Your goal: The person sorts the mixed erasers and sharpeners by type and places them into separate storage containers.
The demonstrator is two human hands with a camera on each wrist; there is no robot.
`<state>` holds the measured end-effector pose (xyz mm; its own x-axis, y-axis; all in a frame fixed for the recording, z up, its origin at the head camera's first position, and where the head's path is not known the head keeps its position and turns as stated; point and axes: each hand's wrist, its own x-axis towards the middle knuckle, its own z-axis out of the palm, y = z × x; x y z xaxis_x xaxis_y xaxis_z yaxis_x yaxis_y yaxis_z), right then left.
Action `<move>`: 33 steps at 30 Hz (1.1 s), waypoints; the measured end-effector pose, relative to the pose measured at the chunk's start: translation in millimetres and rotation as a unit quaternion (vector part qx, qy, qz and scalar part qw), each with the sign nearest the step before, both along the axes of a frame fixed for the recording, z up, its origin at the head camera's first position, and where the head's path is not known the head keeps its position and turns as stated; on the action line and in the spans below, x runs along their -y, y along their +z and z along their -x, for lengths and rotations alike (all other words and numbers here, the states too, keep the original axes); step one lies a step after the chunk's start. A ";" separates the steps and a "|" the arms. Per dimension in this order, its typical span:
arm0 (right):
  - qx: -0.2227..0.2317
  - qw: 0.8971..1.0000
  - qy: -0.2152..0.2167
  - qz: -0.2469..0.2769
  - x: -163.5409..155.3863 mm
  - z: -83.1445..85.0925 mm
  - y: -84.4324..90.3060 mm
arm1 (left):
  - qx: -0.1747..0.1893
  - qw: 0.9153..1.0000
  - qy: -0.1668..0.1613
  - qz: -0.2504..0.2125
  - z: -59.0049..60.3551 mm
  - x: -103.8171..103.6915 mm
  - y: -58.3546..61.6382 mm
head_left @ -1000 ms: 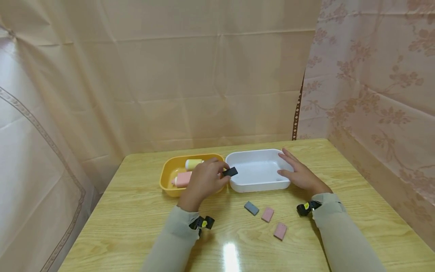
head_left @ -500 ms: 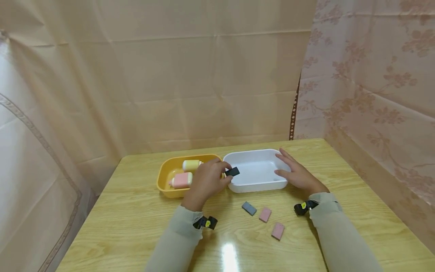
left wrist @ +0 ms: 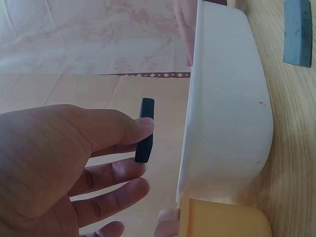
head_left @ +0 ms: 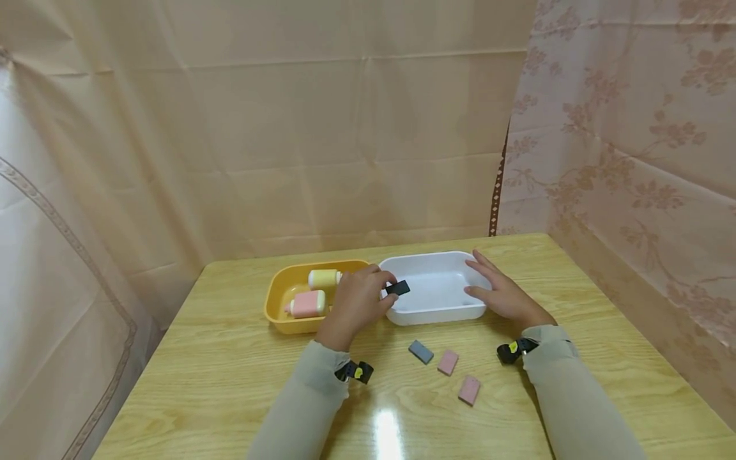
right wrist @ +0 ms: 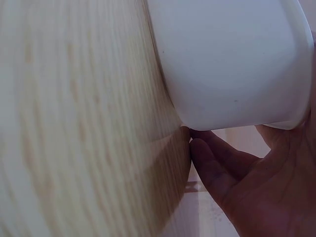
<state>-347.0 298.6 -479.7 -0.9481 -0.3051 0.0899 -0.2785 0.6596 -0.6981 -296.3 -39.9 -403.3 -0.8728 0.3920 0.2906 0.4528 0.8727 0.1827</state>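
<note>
My left hand (head_left: 359,299) pinches a small black block (head_left: 398,288) between thumb and fingers, just over the left rim of the white tub (head_left: 435,313). In the left wrist view the black block (left wrist: 145,129) hangs beside the tub's wall (left wrist: 224,108). My right hand (head_left: 499,294) rests with straight fingers against the tub's right side; in the right wrist view the fingers (right wrist: 212,168) touch the tub's wall (right wrist: 232,64). The tub looks empty inside.
A yellow tub (head_left: 282,316) left of the white one holds a pink bottle (head_left: 307,304) and a yellow bottle (head_left: 323,278). A grey block (head_left: 421,351) and two pink blocks (head_left: 448,362) (head_left: 469,390) lie on the wooden table (head_left: 218,377). Curtains close in behind and right.
My left hand has carried the black block slightly right and up, over the white tub's left rim. The right hand has stayed against the tub.
</note>
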 end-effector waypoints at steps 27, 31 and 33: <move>-0.003 1.000 0.007 0.006 0.1 -1.8 2.9 | -0.004 0.997 -0.021 0.074 12.8 -13.8 -0.6; -0.004 1.000 0.007 0.002 0.5 -2.7 3.4 | 0.004 0.996 -0.023 0.083 13.1 -14.8 -0.8; -0.003 1.000 0.006 0.001 1.0 -3.3 4.1 | 0.005 0.996 -0.021 0.088 13.3 -14.7 -1.0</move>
<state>-343.7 297.6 -475.6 -0.9435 -0.3170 0.0968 -0.2915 0.6543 -0.6978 -309.6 -25.2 -404.2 -0.8570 0.4725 0.2059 0.4888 0.8718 0.0339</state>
